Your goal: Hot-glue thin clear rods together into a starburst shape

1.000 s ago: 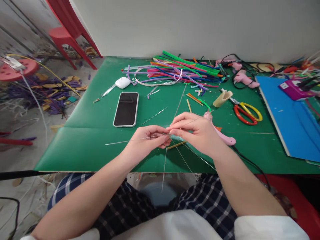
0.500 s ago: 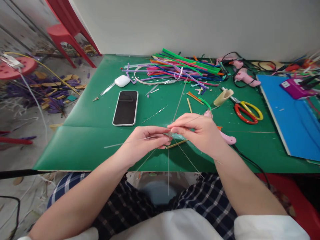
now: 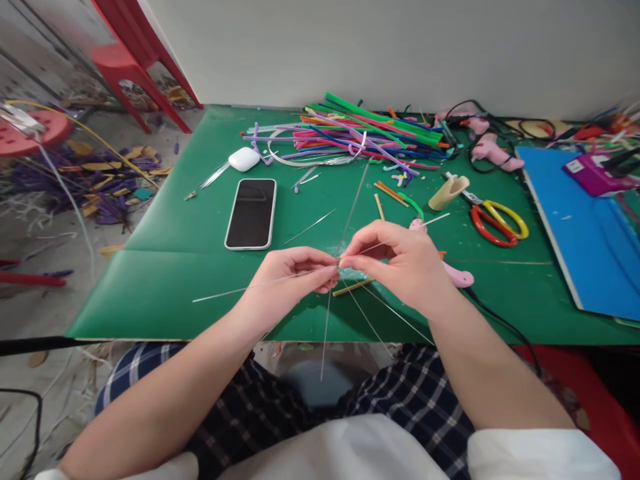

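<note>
Several thin, straight wires point(image 3: 327, 333) fan out like spokes from a crossing point between my fingertips. My left hand point(image 3: 295, 273) pinches them at that crossing from the left, thumb against forefinger. From the right, my right hand point(image 3: 390, 260) pinches at the same spot, its fingertips almost touching the left ones. One wire runs back over the left hand, another reaches away toward the far side of the table. The crossing itself is mostly hidden by my fingers. Beneath the right hand lie a tan stick point(image 3: 353, 288) and a pink glue gun point(image 3: 457, 275), partly covered.
On the green table point(image 3: 150, 287) lie a phone point(image 3: 251, 215), a white case point(image 3: 244, 159), a heap of coloured pipe cleaners point(image 3: 370, 137), scissors point(image 3: 497, 223) and a bamboo-like tube point(image 3: 449, 193). A blue board point(image 3: 575, 233) carries a purple box point(image 3: 597, 177) at right.
The wires have turned a little between my fingers, and the lower ones now point in different directions. Another wire shows at lower right. Both hands keep pinching in about the same place.
</note>
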Motion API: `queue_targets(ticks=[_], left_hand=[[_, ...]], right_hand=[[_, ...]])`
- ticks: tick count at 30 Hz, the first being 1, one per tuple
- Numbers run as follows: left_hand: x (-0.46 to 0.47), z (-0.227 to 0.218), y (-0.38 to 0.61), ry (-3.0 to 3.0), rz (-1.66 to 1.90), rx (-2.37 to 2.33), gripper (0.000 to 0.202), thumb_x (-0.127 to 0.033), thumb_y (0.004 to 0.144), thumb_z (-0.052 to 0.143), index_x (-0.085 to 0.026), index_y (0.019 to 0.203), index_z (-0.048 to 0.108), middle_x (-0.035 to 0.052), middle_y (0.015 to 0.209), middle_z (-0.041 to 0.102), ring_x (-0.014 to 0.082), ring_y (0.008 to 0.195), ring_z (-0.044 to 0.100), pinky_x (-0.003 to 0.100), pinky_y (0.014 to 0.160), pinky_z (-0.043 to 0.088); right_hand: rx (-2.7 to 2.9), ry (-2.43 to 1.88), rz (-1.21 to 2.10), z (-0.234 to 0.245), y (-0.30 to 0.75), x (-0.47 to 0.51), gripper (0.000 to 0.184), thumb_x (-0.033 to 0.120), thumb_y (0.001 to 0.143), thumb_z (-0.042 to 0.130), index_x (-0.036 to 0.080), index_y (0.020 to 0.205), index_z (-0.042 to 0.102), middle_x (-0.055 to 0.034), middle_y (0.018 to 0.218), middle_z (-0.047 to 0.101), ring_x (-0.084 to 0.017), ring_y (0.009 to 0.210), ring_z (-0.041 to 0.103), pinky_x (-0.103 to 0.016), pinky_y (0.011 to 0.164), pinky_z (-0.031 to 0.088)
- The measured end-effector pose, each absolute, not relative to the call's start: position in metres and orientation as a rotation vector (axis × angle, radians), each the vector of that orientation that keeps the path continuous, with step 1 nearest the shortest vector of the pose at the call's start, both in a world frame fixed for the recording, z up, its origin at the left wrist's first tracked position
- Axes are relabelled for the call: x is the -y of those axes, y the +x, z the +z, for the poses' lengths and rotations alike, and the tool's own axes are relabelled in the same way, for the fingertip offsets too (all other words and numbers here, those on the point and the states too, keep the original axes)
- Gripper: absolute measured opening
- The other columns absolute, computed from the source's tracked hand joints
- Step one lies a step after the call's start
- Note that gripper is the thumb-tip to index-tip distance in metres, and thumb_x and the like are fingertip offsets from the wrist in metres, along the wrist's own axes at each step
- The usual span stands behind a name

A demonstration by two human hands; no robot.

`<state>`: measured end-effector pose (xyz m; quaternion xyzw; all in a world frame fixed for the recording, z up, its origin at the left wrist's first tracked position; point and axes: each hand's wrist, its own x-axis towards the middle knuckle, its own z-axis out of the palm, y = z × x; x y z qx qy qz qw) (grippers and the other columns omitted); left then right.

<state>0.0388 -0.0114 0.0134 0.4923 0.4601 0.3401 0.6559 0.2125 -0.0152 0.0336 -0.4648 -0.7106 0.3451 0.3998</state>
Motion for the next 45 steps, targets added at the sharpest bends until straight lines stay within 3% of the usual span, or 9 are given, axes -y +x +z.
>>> queue_targets(ticks=[10,18,33,45], left_hand=[[0.012,0.013,0.037,1.175,0.775,-1.064,0.020,-0.031,0.070,0.067,-0.015,0.080,0.064,0.0028,0.070,0.067,0.0138,0.065,0.063,0.023,0.060,0.052],[0.011,0.011,0.037,1.185,0.797,-1.044,0.015,-0.029,0.072,0.066,-0.016,0.077,0.065,0.0004,0.066,0.066,0.0104,0.061,0.062,0.019,0.058,0.051],[0.012,0.010,0.037,1.102,0.829,-1.081,0.029,-0.032,0.068,0.070,-0.017,0.092,0.067,0.0025,0.074,0.070,0.0135,0.069,0.065,0.022,0.065,0.054],[0.010,0.011,0.038,1.133,0.841,-1.075,0.015,-0.029,0.070,0.067,-0.015,0.077,0.065,0.0009,0.065,0.064,0.0111,0.063,0.060,0.021,0.062,0.050]], right_hand=[[1.988,-1.155,0.649,0.045,0.220,0.018,0.009,0.030,0.076,0.063,0.021,0.075,0.063,0.0015,0.074,0.067,-0.012,0.066,0.062,-0.022,0.059,0.048],[2.069,-1.059,0.482,0.044,0.219,0.017,0.006,0.022,0.080,0.060,0.020,0.075,0.063,0.0015,0.072,0.067,-0.011,0.068,0.060,-0.022,0.063,0.045],[2.096,-1.069,0.406,0.042,0.217,0.018,0.013,0.022,0.083,0.054,0.019,0.074,0.062,0.0004,0.070,0.066,-0.012,0.066,0.059,-0.023,0.062,0.044],[2.077,-1.082,0.414,0.039,0.216,0.016,0.014,0.023,0.084,0.054,0.018,0.073,0.062,0.0005,0.069,0.065,-0.011,0.065,0.058,-0.023,0.061,0.043]])
